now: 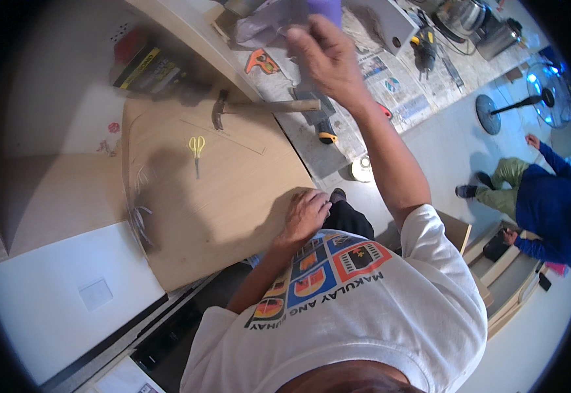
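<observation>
My right hand (332, 62) is raised over the cluttered table at the top, its thumb and fingers closed. A greyish flat thing (293, 12) shows at its fingertips, too blurred to name. My left hand (306, 213) lies on the near right edge of a brown board (233, 196), palm down, fingers loosely bent, holding nothing. On that board lie yellow-handled scissors (197, 145) and a claw hammer (269, 106), its wooden handle reaching over the edge. Below my right hand, a yellow-and-black-handled tool (326, 131) rests on the table.
An orange tool (260, 61), a yellow-black power tool (424, 49), an electric kettle (461, 16) and a steel flask (499, 39) stand or lie on the newspaper-covered table. A black box (158, 72) sits at the board's far left. A fan (547, 97) and another person (544, 203) are at right.
</observation>
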`<state>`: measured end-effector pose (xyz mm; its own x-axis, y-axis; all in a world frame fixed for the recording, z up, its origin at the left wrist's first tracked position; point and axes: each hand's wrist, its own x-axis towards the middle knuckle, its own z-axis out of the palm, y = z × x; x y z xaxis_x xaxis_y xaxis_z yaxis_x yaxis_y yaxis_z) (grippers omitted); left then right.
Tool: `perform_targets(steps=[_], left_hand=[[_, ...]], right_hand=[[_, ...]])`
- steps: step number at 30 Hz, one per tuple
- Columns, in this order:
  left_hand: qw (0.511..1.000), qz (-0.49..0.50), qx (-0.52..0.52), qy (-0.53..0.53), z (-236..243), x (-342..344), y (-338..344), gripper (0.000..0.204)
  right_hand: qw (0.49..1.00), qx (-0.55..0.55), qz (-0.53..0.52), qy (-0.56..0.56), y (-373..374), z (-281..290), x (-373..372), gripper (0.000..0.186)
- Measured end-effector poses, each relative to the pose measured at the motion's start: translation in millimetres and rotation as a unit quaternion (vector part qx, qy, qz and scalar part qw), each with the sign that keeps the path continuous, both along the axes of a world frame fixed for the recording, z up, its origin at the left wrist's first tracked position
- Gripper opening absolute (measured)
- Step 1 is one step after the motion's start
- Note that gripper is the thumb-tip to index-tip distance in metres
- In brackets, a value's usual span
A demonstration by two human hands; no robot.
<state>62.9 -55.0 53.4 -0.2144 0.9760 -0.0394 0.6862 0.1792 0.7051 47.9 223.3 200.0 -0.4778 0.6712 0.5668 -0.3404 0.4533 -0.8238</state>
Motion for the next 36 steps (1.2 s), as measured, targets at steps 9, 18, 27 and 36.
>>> perform_targets(steps=[9,18,27,36], left_hand=[[0.961,-0.201,0.130,0.137,-18,-17,-2,0.018],[0.961,-0.233,0.128,0.076,-4,-43,13,0.020],[0.948,-0.240,0.172,0.119,-22,-50,34,0.041],[0.935,-0.227,0.219,0.160,-41,-44,57,0.053]], right_hand=[[0.914,-0.266,-0.131,-0.277,-174,-76,158,0.042],[0.809,-0.529,-0.252,-0.041,-374,-121,175,0.053],[0.815,-0.519,-0.192,-0.173,-382,-133,181,0.054],[0.860,-0.406,-0.218,-0.221,-369,-163,161,0.060]])
